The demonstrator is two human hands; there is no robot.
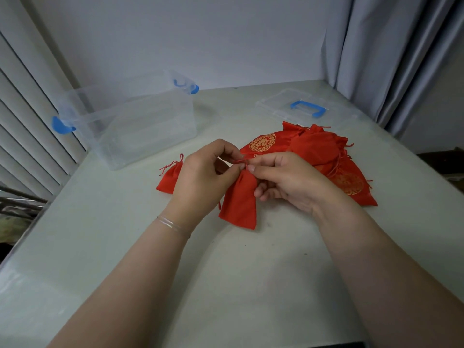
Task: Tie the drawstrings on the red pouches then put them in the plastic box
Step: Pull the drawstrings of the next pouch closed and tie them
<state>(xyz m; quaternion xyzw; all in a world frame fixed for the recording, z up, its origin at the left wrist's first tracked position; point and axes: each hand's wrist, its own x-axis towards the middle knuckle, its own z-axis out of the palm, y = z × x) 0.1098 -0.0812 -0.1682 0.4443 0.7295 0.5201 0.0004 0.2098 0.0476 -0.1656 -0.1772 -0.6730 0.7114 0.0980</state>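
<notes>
- The left hand (200, 177) is curling its fingers and pinching the red drawstring (242, 160) between thumb and forefinger, just above the neck of a small red pouch (239, 202).
- The right hand (283, 182) is pinching the same drawstring from the opposite side with thumb and forefinger; its remaining fingers are curling loosely beside the pouch's upper edge.
- The fingertips of both hands are meeting at the gathered neck of the pouch, almost touching one another.
- The held pouch is hanging from that neck toward the person, with its lower edge resting on or just above the counter (251, 272); which of the two cannot be told.
- A thin bracelet (172, 226) is sitting on the left wrist.
- A second small pouch (170, 178) is lying flat on the counter just beside the left hand, partly behind it, with its cord ends showing at the cinched top.
- A pile of red pouches (316, 149) is lying on the counter beyond and beside the right hand; several are showing a gold circular print, and loose cords are trailing from their necks.
- The clear plastic box (140, 121) is standing open on the far left of the counter, well apart from the hands, with blue latches at both ends. No pouch is visible inside it.
- The box lid (301, 109), clear with a blue handle, is lying flat at the far right of the counter, behind the pile.
- A grey curtain (381, 46) is hanging at the right, and white slats (27, 109) are standing at the left.
</notes>
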